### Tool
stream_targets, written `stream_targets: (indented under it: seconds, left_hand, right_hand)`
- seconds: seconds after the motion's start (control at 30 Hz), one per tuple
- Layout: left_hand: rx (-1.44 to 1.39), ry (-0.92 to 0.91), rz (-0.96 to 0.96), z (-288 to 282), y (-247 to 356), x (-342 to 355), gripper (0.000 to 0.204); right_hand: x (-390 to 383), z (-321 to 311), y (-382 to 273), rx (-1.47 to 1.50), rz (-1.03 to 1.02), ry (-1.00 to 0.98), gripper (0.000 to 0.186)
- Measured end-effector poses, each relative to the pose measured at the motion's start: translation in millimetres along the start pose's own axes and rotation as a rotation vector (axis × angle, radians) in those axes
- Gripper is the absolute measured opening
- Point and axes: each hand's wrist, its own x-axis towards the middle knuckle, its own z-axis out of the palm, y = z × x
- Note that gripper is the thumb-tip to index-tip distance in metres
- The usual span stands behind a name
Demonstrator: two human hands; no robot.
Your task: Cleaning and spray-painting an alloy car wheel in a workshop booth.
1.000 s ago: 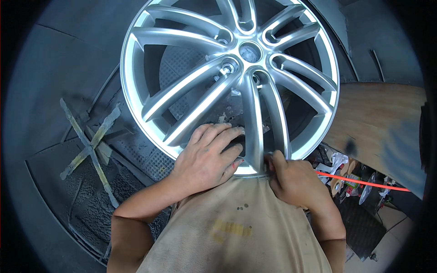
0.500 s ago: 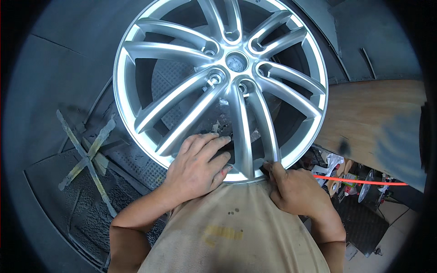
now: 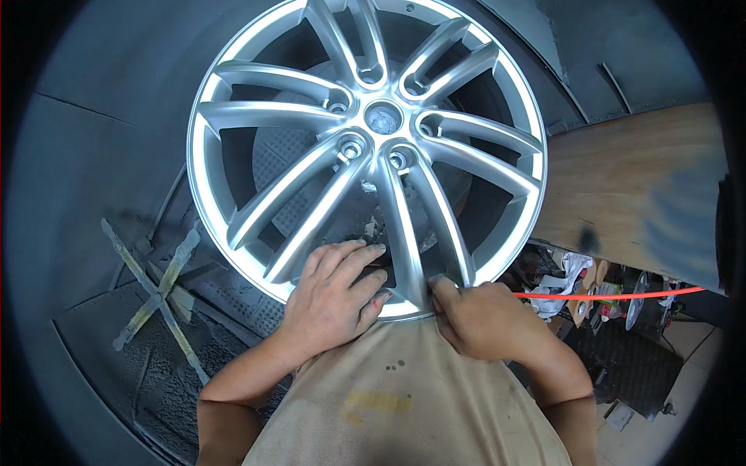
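Note:
A silver multi-spoke wheel rim fills the upper middle, lying face up over a dark textured support. My left hand lies across the lower left of the rim, fingers slightly apart and reaching into a gap between spokes, red marks near its thumb. My right hand is closed at the rim's bottom edge beside a lower spoke; whatever its fingertips grip is hidden. A tan apron on my body meets the rim below my hands.
A plywood panel stands at right, with a red hose crossing below it and cluttered parts beneath. At left, a cross of taped strips sits on dark, crusted sheeting. Dark curved walls surround the rim.
The rim and both hands sit lower and further left in view than a second ago. My right fingers have shifted slightly along the bottom edge; my left hand keeps its pose.

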Motion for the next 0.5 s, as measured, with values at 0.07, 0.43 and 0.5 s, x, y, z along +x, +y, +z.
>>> stream_targets:
  seconds: [0.07,0.43,0.5]
  left_hand:
    - [0.011,0.01,-0.011,-4,-5,1,0.027]
    - [0.075,-0.016,-0.001,-17,-7,15,0.026]
    - [0.08,-0.032,0.03,-17,-7,17,0.026]
  right_hand:
    - [-10,-13,-8,-0.02,0.038,-0.044,0.027]
    - [16,2,6,0.036,0.0,0.083,0.028]
    - [21,4,13,0.068,-0.028,0.154,0.028]
